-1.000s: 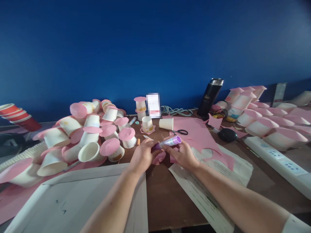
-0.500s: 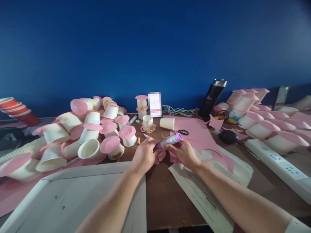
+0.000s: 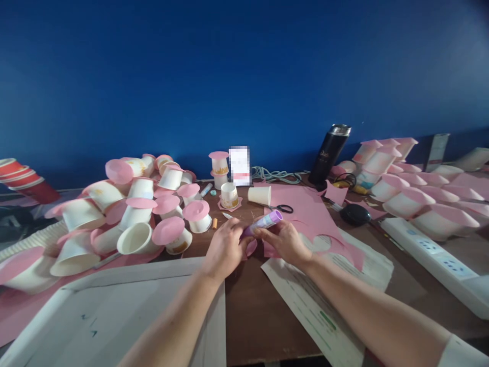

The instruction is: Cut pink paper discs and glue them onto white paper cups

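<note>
My left hand [image 3: 224, 248] and my right hand [image 3: 286, 242] meet over the brown table, both closed around a purple glue stick [image 3: 265, 223] that points up to the right. Under the hands lies a small pink paper circle [image 3: 251, 247]; I cannot tell which hand touches it. A large pink paper sheet [image 3: 307, 211] with cut-outs spreads to the right of my right hand. Black scissors [image 3: 282, 208] lie on that sheet just beyond the hands.
A heap of white paper cups with pink lids [image 3: 133, 214] fills the left. More lidded cups [image 3: 416, 188] line the right, near a white power strip [image 3: 439, 260], a black mouse [image 3: 355, 214] and a black flask [image 3: 328, 153]. A white board [image 3: 114, 316] lies front left.
Both hands and the glue stick stay together; the view shifted slightly, nothing else visibly moved.
</note>
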The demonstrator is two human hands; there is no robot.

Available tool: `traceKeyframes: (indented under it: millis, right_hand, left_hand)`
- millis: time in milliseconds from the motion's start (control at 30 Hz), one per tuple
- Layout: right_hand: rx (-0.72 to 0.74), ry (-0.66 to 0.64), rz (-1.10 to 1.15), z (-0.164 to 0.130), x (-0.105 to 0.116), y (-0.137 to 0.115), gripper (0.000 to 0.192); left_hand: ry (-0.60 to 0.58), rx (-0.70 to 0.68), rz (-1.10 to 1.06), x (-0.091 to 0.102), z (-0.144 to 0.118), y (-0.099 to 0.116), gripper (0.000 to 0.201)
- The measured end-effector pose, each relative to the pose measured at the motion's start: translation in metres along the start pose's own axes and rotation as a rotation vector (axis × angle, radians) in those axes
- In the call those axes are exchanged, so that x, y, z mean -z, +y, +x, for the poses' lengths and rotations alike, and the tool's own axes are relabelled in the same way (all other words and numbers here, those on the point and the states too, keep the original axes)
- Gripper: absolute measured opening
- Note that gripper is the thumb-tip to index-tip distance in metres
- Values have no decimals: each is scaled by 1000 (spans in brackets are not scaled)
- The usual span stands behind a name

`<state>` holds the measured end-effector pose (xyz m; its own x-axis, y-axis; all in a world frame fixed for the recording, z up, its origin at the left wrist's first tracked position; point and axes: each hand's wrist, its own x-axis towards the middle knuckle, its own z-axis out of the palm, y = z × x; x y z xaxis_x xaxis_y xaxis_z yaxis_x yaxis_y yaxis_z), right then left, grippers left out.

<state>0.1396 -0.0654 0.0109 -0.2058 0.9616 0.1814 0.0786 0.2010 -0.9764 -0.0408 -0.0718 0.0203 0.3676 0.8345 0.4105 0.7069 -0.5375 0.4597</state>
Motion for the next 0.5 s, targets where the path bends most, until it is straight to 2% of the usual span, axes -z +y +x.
traceKeyframes:
  millis: [67,133,200,267,333,400,500]
  right_hand:
    - [-33,9,25,2,-3,2,26]
    - [-63,63,93,4,-5,2,30]
    - [-71,195,154,6,-3,1,34]
    - [-82,323,149,9,4,-1,38]
    - [-117,394,77,13,15,-1,42]
    - [-158,391,-48,17,27,-1,44]
    - [-196,421,-417,22,40,-2,37]
  left_hand:
    - [-39,19,-17,3,2,-2,15]
    - [-30,55,-56,6,4,-6,19]
    - [58,98,-79,9,4,-8,27]
    - [90,133,-41,10,2,-9,29]
    - [15,148,51,11,1,-8,24]
    - [-68,156,145,10,1,-6,20]
    - [-86,171,216,9,1,-5,22]
